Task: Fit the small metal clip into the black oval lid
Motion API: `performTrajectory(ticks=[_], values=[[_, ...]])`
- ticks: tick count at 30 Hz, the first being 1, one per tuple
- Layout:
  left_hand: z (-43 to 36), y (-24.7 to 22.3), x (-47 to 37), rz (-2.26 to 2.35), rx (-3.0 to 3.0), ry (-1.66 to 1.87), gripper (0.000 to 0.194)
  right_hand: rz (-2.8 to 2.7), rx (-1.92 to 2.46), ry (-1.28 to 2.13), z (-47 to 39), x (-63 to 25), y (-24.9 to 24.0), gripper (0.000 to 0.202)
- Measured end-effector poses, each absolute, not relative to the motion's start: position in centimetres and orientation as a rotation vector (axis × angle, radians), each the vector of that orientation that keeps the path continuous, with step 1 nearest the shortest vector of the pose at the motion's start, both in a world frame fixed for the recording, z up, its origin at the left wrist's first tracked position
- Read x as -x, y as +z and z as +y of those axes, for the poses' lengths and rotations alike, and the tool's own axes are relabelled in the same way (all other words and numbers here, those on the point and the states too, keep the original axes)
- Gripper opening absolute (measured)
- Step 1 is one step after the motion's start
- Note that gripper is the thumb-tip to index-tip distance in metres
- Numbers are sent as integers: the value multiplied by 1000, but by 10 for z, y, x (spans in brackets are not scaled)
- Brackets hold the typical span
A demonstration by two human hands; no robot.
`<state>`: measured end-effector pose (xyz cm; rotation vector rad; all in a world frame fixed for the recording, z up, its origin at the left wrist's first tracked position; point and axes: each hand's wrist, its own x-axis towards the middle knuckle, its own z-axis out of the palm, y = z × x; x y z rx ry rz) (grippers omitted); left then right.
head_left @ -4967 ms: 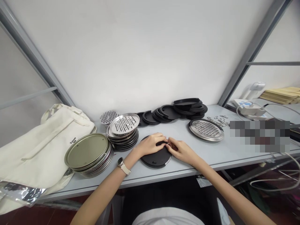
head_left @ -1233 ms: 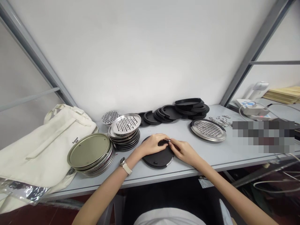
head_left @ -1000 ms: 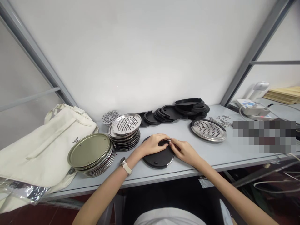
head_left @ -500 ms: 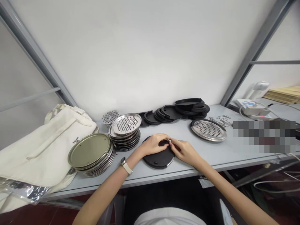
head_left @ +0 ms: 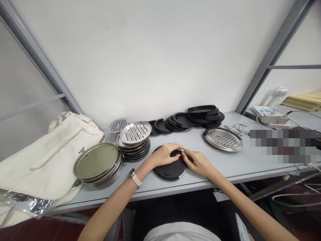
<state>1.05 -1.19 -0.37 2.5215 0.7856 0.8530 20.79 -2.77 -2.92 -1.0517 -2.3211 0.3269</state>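
A round black disc [head_left: 172, 170] lies near the table's front edge. My left hand [head_left: 167, 155] rests over its upper part, with curled fingers touching its far right rim. At that same rim my right hand [head_left: 197, 162] pinches a tiny metallic piece, too small to make out. The two hands' fingertips nearly meet there. Left of the disc stands a stack of round plates with a perforated silver grater plate [head_left: 135, 133] on top. Another perforated metal plate [head_left: 224, 139] with a black rim lies to the right.
Olive-topped round plates [head_left: 96, 161] are stacked at the left, beside a cream bag [head_left: 57, 147]. Black rings and discs [head_left: 184, 120] line the wall. Small metal clips [head_left: 239, 128] lie at the back right, near cables and a white device [head_left: 273, 117].
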Motion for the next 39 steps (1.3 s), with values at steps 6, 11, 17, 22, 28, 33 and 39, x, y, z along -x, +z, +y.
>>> performTrajectory(ticks=[6,11,17,22,28,33,39], values=[[-14,-1,-11,792,-2551,776,28,-2322,1039,373,-28,-209,-30,26],[-13,-1,-11,778,-2553,794,28,-2324,1036,368,-27,-209,-30,26],[-15,1,-11,818,-2603,800,28,-2324,1029,356,-28,-209,-29,25],[-15,2,-11,867,-2638,789,26,-2322,1031,336,-28,-208,-28,24],[-16,2,-12,871,-2644,789,26,-2319,1021,335,-28,-208,-28,23],[-14,-1,-12,884,-2657,800,27,-2301,1001,303,-29,-208,-28,20],[-9,-2,-9,980,-2659,842,27,-2301,999,310,-32,-206,-25,24]])
